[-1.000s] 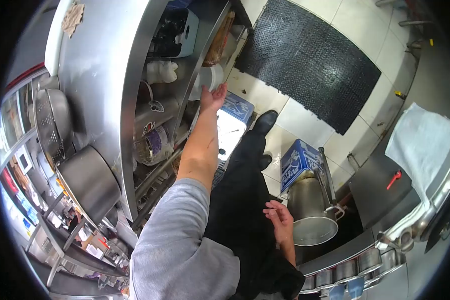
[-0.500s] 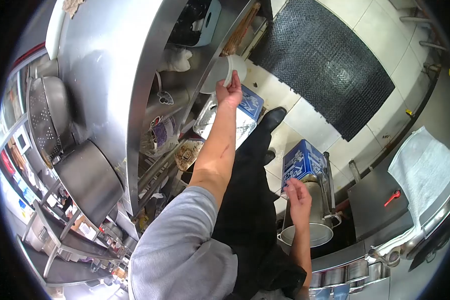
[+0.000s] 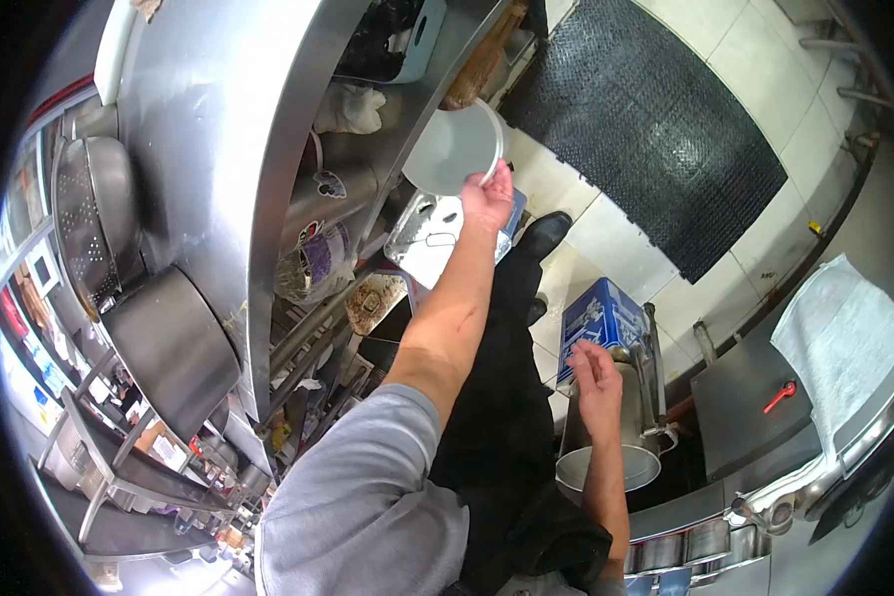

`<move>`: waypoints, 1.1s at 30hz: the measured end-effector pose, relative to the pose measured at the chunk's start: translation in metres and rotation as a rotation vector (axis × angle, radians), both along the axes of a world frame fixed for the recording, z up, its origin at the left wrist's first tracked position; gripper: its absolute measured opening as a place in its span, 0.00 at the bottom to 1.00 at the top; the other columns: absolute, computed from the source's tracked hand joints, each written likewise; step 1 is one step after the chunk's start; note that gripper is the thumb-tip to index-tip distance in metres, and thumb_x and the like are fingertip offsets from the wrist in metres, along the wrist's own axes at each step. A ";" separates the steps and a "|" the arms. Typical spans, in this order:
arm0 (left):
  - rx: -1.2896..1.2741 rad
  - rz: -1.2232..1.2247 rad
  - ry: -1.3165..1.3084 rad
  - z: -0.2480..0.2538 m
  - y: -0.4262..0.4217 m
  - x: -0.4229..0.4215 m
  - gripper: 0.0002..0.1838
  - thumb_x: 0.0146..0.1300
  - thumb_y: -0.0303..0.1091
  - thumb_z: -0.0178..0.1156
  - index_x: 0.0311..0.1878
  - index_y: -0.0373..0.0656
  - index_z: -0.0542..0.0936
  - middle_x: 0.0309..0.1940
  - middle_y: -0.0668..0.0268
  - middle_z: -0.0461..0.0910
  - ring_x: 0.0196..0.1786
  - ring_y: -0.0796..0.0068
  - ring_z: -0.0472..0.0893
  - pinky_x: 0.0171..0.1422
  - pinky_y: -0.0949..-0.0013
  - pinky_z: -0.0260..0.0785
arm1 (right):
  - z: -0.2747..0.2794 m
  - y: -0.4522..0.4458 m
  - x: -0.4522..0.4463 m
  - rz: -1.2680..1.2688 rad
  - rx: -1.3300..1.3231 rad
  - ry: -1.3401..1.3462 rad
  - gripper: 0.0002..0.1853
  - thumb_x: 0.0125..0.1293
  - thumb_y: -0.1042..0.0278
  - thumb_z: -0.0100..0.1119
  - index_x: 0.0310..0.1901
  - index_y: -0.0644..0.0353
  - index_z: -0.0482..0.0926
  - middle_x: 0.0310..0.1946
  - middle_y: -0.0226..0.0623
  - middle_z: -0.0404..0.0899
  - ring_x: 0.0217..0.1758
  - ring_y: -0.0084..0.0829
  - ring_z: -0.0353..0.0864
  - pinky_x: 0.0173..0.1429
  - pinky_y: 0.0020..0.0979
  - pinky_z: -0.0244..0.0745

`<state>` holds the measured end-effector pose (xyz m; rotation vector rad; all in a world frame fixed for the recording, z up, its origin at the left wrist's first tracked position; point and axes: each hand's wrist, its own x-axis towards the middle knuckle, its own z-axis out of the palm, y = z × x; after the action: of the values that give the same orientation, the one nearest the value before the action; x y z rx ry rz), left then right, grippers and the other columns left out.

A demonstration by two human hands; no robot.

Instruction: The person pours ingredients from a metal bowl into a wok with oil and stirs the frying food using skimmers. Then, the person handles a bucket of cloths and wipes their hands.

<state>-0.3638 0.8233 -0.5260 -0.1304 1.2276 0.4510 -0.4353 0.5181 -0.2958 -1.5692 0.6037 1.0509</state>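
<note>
My left hand [image 3: 489, 199] is closed on the near rim of a round white plastic lid [image 3: 452, 149], which is tilted at the mouth of a low shelf. Beneath that wrist is a metal tin [image 3: 430, 238] with a shiny top and blue sides. My right hand [image 3: 598, 382] hangs at the right with loosely bent fingers and nothing visible in it. Below and behind it is a large metal pot [image 3: 611, 465], beside a blue printed tin [image 3: 606, 323].
A steel counter [image 3: 199, 129] with shelves below runs along the left. A brown-bristled brush or broom [image 3: 482, 65] leans past the lid. A black rubber mat [image 3: 656, 139] covers part of the tiled floor. On the right, a white cloth [image 3: 844, 338] drapes over a steel surface.
My left hand has moved slightly right and down with the lid, whose round face now shows more widely. My right hand has barely moved.
</note>
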 end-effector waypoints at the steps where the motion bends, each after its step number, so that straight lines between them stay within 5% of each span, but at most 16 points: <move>1: 0.008 -0.043 -0.018 -0.003 -0.011 0.000 0.14 0.65 0.28 0.46 0.48 0.28 0.75 0.40 0.52 0.82 0.43 0.59 0.85 0.48 0.64 0.84 | -0.003 0.000 0.001 0.000 0.000 -0.006 0.15 0.72 0.64 0.61 0.54 0.63 0.79 0.44 0.30 0.82 0.45 0.20 0.78 0.51 0.25 0.74; 5: -0.129 0.024 -0.088 0.008 -0.069 -0.009 0.15 0.61 0.24 0.47 0.50 0.28 0.73 0.43 0.51 0.81 0.46 0.57 0.84 0.51 0.64 0.83 | -0.015 -0.005 -0.003 0.031 0.041 -0.051 0.17 0.71 0.64 0.61 0.57 0.63 0.77 0.47 0.33 0.82 0.45 0.22 0.79 0.52 0.27 0.75; 9: -0.179 -0.199 -0.116 0.043 -0.136 -0.038 0.15 0.61 0.23 0.48 0.51 0.30 0.72 0.43 0.51 0.80 0.47 0.58 0.83 0.56 0.62 0.82 | -0.034 -0.009 0.008 0.076 -0.004 -0.165 0.24 0.71 0.63 0.61 0.64 0.65 0.72 0.55 0.38 0.78 0.50 0.25 0.78 0.55 0.28 0.74; 10: -0.168 -0.359 -0.063 0.051 -0.145 -0.049 0.15 0.61 0.24 0.49 0.52 0.31 0.72 0.43 0.53 0.80 0.46 0.60 0.83 0.54 0.62 0.81 | -0.035 -0.007 0.021 0.114 -0.040 -0.171 0.31 0.70 0.61 0.63 0.69 0.66 0.65 0.62 0.42 0.72 0.53 0.28 0.77 0.57 0.30 0.74; 14: -0.011 -1.063 -0.154 0.099 -0.148 -0.084 0.16 0.65 0.29 0.52 0.55 0.36 0.72 0.40 0.61 0.80 0.37 0.71 0.83 0.45 0.66 0.80 | -0.047 -0.002 0.062 -0.110 -0.124 -0.066 0.42 0.68 0.53 0.65 0.74 0.61 0.54 0.65 0.46 0.68 0.53 0.36 0.80 0.51 0.33 0.78; 17: 0.077 -1.416 -0.146 0.151 -0.127 -0.075 0.19 0.68 0.41 0.58 0.54 0.38 0.74 0.35 0.62 0.80 0.33 0.72 0.83 0.38 0.68 0.79 | -0.061 -0.017 0.058 -0.194 -0.071 -0.141 0.29 0.67 0.71 0.54 0.68 0.64 0.58 0.59 0.47 0.72 0.48 0.35 0.82 0.37 0.31 0.84; 19: 0.372 -2.055 -0.169 0.191 -0.080 -0.035 0.22 0.66 0.45 0.63 0.53 0.36 0.74 0.36 0.60 0.81 0.34 0.70 0.83 0.39 0.66 0.77 | -0.054 -0.015 0.058 -0.286 -0.025 -0.102 0.29 0.66 0.73 0.53 0.69 0.63 0.58 0.58 0.47 0.74 0.46 0.36 0.82 0.36 0.32 0.85; 20: 0.964 -2.176 -0.128 0.176 -0.062 -0.040 0.24 0.63 0.49 0.66 0.48 0.37 0.75 0.38 0.57 0.79 0.40 0.62 0.82 0.46 0.60 0.74 | -0.053 -0.014 0.057 -0.379 0.015 -0.064 0.30 0.65 0.75 0.51 0.69 0.62 0.58 0.56 0.46 0.75 0.45 0.36 0.83 0.35 0.32 0.85; 21: 1.078 -1.986 0.165 0.215 -0.046 -0.013 0.22 0.62 0.48 0.67 0.44 0.38 0.75 0.40 0.53 0.77 0.45 0.54 0.80 0.51 0.57 0.71 | -0.056 -0.015 0.053 -0.384 0.017 -0.048 0.30 0.65 0.75 0.51 0.69 0.62 0.58 0.56 0.46 0.75 0.45 0.36 0.83 0.35 0.32 0.85; 22: 1.360 -1.610 0.309 0.195 -0.028 -0.008 0.19 0.63 0.44 0.66 0.44 0.38 0.74 0.42 0.52 0.77 0.48 0.51 0.79 0.52 0.56 0.71 | -0.062 -0.018 0.051 -0.396 0.025 -0.053 0.30 0.65 0.75 0.51 0.69 0.63 0.59 0.56 0.46 0.75 0.45 0.37 0.83 0.35 0.32 0.85; 25: 2.011 -1.132 0.934 0.163 0.064 0.034 0.23 0.62 0.33 0.60 0.56 0.32 0.69 0.56 0.41 0.71 0.58 0.41 0.72 0.65 0.51 0.63 | -0.069 -0.013 0.050 -0.433 0.001 -0.045 0.28 0.66 0.75 0.51 0.68 0.63 0.60 0.55 0.46 0.75 0.46 0.37 0.83 0.36 0.32 0.85; 28: 2.125 -1.030 1.236 0.122 0.131 0.054 0.26 0.60 0.33 0.62 0.59 0.32 0.68 0.59 0.40 0.69 0.63 0.38 0.67 0.68 0.44 0.58 | -0.074 -0.015 0.042 -0.415 -0.001 -0.061 0.28 0.65 0.73 0.52 0.68 0.63 0.60 0.54 0.46 0.76 0.43 0.36 0.83 0.36 0.32 0.83; 30: 2.134 -1.030 1.660 0.100 0.156 0.055 0.26 0.58 0.34 0.63 0.58 0.35 0.70 0.58 0.42 0.70 0.63 0.38 0.66 0.67 0.40 0.57 | -0.071 -0.015 0.038 -0.381 0.002 -0.036 0.28 0.66 0.72 0.52 0.67 0.61 0.61 0.54 0.45 0.76 0.43 0.34 0.83 0.36 0.31 0.84; 33: 2.152 -1.197 1.558 0.104 0.168 0.051 0.22 0.55 0.33 0.64 0.53 0.39 0.75 0.54 0.46 0.73 0.62 0.43 0.68 0.65 0.38 0.57 | -0.071 -0.014 0.028 -0.382 0.010 -0.037 0.27 0.67 0.71 0.53 0.67 0.59 0.62 0.54 0.43 0.76 0.43 0.33 0.83 0.36 0.30 0.84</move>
<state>-0.3132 0.9911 -0.4220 3.0482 1.1831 0.5026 -0.4076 0.5042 -0.3666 -1.3905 0.8325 0.7341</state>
